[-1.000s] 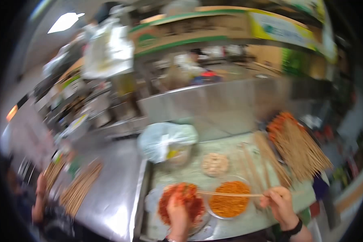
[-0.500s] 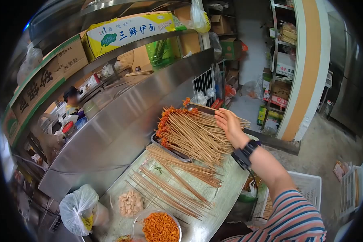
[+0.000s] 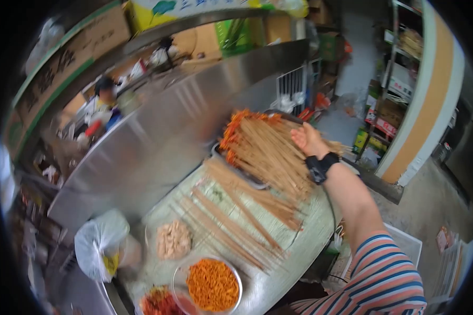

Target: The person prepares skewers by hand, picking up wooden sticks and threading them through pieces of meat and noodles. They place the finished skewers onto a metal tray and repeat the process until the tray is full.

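My right hand [image 3: 308, 140] is over the stick ends of a heap of skewers [image 3: 270, 152], its fingers loosely together and blurred, with nothing clearly visible in them. Orange-red food tips the skewers at the heap's left side, and a metal tray [image 3: 252, 180] lies under them. Bare sticks [image 3: 226, 226] are spread on the table in front. A bowl of orange shreds [image 3: 214, 285] stands near the front edge, beside a pile of pale pieces [image 3: 173, 240]. My left hand is out of view.
A steel panel [image 3: 157, 136] runs behind the table [image 3: 305, 241]. A tied plastic bag [image 3: 102, 244] is at the left. Red food [image 3: 163, 302] sits at the lower edge. White crates stand at the lower right. Beyond the panel is another person [image 3: 105, 97].
The view has shifted, so the table sits lower and further right. My right hand has moved down over the stick ends; the stick seen at its fingers earlier no longer shows there.
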Motion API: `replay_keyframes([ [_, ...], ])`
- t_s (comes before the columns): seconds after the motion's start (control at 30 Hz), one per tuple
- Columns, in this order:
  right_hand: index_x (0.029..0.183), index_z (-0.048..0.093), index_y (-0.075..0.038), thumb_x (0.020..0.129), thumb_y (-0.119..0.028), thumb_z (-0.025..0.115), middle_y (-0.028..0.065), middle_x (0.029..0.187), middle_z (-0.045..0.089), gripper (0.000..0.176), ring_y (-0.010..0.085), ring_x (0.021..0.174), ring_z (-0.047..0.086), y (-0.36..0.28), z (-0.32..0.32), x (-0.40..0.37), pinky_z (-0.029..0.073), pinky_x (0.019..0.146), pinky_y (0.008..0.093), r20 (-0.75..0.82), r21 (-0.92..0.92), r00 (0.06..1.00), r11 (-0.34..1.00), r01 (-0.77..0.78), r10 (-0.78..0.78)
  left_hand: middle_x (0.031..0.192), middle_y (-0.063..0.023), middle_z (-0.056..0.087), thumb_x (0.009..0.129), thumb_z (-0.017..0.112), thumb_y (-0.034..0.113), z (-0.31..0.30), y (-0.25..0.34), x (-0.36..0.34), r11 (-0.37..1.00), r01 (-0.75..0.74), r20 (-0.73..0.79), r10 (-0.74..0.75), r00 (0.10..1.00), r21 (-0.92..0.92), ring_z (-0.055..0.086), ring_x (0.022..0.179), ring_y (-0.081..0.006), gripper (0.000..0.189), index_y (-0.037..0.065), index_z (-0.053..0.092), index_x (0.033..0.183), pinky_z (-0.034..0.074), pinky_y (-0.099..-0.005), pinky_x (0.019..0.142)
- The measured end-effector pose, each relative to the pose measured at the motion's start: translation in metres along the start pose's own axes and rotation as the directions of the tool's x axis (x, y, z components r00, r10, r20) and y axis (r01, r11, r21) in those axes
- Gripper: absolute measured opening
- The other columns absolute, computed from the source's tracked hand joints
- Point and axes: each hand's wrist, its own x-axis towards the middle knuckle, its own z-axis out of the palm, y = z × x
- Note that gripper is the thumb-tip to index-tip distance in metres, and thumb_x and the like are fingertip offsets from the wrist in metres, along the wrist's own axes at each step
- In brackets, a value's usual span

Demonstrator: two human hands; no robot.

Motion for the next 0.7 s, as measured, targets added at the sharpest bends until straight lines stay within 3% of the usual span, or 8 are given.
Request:
replay_keyframes([
  [0.13, 0.096, 0.059, 0.002, 0.088, -0.019, 0.058, 0.0106, 0.082, 0.065, 0.023, 0.0104, 0.067, 0.060, 0.017, 0.060, -0.107, 0.050, 0.061, 0.0204, 0.370, -0.393, 0.923, 0.918, 0.053, 0.104, 0.119, -0.0197, 0.055, 0.088, 0.055, 0.010, 0.002, -0.015, -0.002, 1.000, -0.023, -0.034, 0.024, 0.999, 0.020, 0.052, 0.109, -0.0324, 0.033, -0.005, 0.053, 0.118, 0.040, -0.0381, 0.095],
  [0.27, 0.087, 0.064, 0.003, 0.082, -0.014, 0.061, 0.0120, 0.078, 0.066, 0.018, 0.0163, 0.069, 0.063, 0.085, 0.090, -0.174, 0.051, 0.058, 0.0268, 0.560, -0.817, 0.754, 0.380, 0.434, 0.342, 0.120, -0.0193, 0.055, 0.087, 0.054, 0.008, -0.003, -0.015, -0.003, 0.997, -0.071, -0.010, 0.072, 0.997, 0.017, 0.052, 0.109, -0.0326, 0.032, -0.006, 0.053, 0.117, 0.040, -0.0380, 0.095],
  [0.33, 0.085, 0.065, 0.004, 0.078, -0.013, 0.062, 0.0190, 0.082, 0.066, 0.018, 0.0280, 0.072, 0.065, 0.122, 0.093, -0.181, 0.052, 0.061, 0.0347, 0.681, -0.560, 0.655, -0.344, 0.754, 0.327, 0.119, -0.0193, 0.055, 0.087, 0.054, 0.006, -0.005, -0.018, -0.004, 0.995, -0.098, -0.031, 0.098, 0.995, 0.004, 0.052, 0.109, -0.0321, 0.030, -0.006, 0.055, 0.114, 0.040, -0.0370, 0.095],
  [0.4, 0.084, 0.065, 0.005, 0.076, -0.012, 0.063, 0.0219, 0.085, 0.065, 0.019, 0.0325, 0.075, 0.064, 0.157, 0.087, -0.176, 0.052, 0.065, 0.0370, 0.576, -0.566, 0.726, -0.456, 0.686, 0.376, 0.122, -0.0190, 0.053, 0.089, 0.052, 0.009, -0.007, -0.026, -0.004, 0.968, -0.236, 0.001, 0.237, 0.971, 0.087, 0.052, 0.109, -0.0325, 0.035, -0.005, 0.049, 0.122, 0.041, -0.0376, 0.095],
  [0.43, 0.083, 0.066, 0.006, 0.074, -0.011, 0.064, 0.0248, 0.088, 0.064, 0.020, 0.0369, 0.078, 0.063, 0.165, 0.091, -0.178, 0.051, 0.068, 0.0392, 0.456, -0.559, 0.795, -0.567, 0.605, 0.400, 0.120, -0.0191, 0.053, 0.084, 0.050, 0.003, 0.004, -0.034, -0.005, 0.984, -0.159, -0.053, 0.155, 0.987, -0.084, 0.050, 0.112, -0.0308, 0.026, -0.005, 0.056, 0.108, 0.038, -0.0387, 0.097],
  [0.57, 0.081, 0.066, 0.006, 0.074, -0.013, 0.066, 0.0214, 0.084, 0.066, 0.020, 0.0291, 0.071, 0.066, 0.158, 0.100, -0.182, 0.052, 0.061, 0.0348, 0.387, -0.574, 0.801, -0.561, 0.596, 0.456, 0.123, -0.0201, 0.052, 0.078, 0.050, -0.004, 0.001, -0.031, -0.009, 0.983, -0.062, -0.039, 0.056, 0.998, -0.174, 0.049, 0.114, -0.0322, 0.026, -0.008, 0.059, 0.102, 0.036, -0.0387, 0.098],
  [0.63, 0.076, 0.067, 0.004, 0.075, -0.013, 0.067, 0.0142, 0.072, 0.066, 0.016, 0.0193, 0.056, 0.063, 0.152, 0.093, -0.174, 0.048, 0.048, 0.0288, 0.297, -0.892, 0.802, -0.148, 0.427, 0.519, 0.123, -0.0201, 0.052, 0.078, 0.050, -0.003, -0.002, -0.028, -0.008, 0.982, -0.056, -0.041, 0.049, 0.998, -0.180, 0.049, 0.114, -0.0321, 0.026, -0.008, 0.059, 0.102, 0.036, -0.0385, 0.098],
  [0.7, 0.075, 0.067, 0.002, 0.077, -0.013, 0.066, 0.0103, 0.066, 0.064, 0.016, 0.0143, 0.051, 0.059, 0.147, 0.085, -0.168, 0.044, 0.043, 0.0252, 0.266, -0.951, 0.795, 0.014, 0.309, 0.546, 0.122, -0.0202, 0.052, 0.078, 0.050, -0.003, -0.003, -0.027, -0.008, 0.982, -0.041, -0.039, 0.034, 0.999, -0.182, 0.050, 0.114, -0.0320, 0.026, -0.008, 0.059, 0.101, 0.036, -0.0383, 0.098],
])
